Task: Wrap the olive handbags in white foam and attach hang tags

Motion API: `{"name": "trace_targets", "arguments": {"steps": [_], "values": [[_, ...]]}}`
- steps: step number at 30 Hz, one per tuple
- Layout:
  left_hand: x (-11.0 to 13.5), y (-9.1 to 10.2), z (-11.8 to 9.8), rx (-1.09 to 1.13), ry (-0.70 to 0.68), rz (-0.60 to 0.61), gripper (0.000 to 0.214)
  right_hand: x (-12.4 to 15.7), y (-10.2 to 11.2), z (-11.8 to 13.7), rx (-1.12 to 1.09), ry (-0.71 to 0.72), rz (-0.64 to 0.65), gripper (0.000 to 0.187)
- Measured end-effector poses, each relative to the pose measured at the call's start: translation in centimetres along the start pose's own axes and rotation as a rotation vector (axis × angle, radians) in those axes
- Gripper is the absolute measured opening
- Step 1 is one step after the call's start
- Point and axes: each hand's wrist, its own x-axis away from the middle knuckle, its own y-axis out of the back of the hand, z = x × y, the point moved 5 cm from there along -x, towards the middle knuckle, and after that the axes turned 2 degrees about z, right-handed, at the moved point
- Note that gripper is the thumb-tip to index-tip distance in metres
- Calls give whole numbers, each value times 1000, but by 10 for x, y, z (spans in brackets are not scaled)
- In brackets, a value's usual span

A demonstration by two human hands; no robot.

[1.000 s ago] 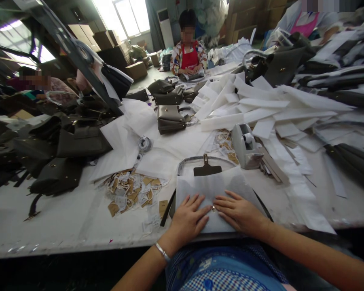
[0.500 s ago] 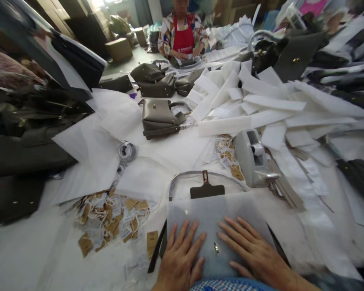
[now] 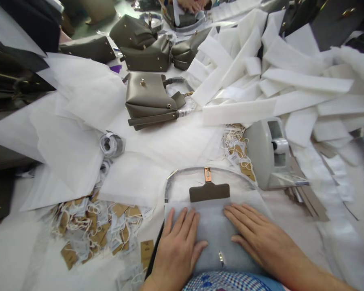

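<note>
A sheet of translucent white paper (image 3: 214,226) covers the front of a dark handbag lying before me, and a small metal clasp (image 3: 221,258) shows at the sheet's lower part. Past the sheet's far edge stick out the bag's dark flap tab (image 3: 210,192) with a gold-coloured fitting, and a wrapped handle (image 3: 182,171) that arches away from me. My left hand (image 3: 177,242) lies flat on the left side of the sheet, fingers stretched. On the right side my right hand (image 3: 257,234) presses down flat, its fingers close together and pointing left and away.
A grey tape dispenser (image 3: 265,153) stands to the right, beside a heap of white padding strips (image 3: 291,89). Brown tags with strings (image 3: 94,226) lie left, near a tape roll (image 3: 111,144) and paper sheets (image 3: 69,121). Another handbag (image 3: 147,99) sits ahead; a person's hands (image 3: 194,5) show beyond.
Both hands have slid away from me toward the sheet's far edge, and the right hand has turned inward. The view has tipped down and come closer to the table.
</note>
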Motion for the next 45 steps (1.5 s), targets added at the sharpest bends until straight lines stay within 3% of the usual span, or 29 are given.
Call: {"name": "trace_targets", "arguments": {"steps": [3,8,14,20,23,30,38,42,45], "values": [[-7,-1,4,66,36,89,52,-6,0,0,-27,-46,51,42],[-13,9,9,145,40,197,35,-11,16,1,-130,-157,138,27],[-11,16,5,195,15,210,27,-17,34,4,-180,-54,155,22],[-9,6,10,174,9,195,40,-18,20,-9,-153,-60,248,37],[-8,4,13,161,24,174,44,-17,18,-10,-112,-47,203,42],[-12,4,9,122,13,133,40,-17,13,-6,-81,-70,194,35],[-17,-20,11,-18,76,233,36,-25,-11,-15,66,-77,160,44],[-14,-13,-1,-31,97,69,25,-23,-10,-14,68,-93,156,44],[-9,-7,-18,35,-47,-97,28,-21,-12,-14,73,-104,172,40]]}}
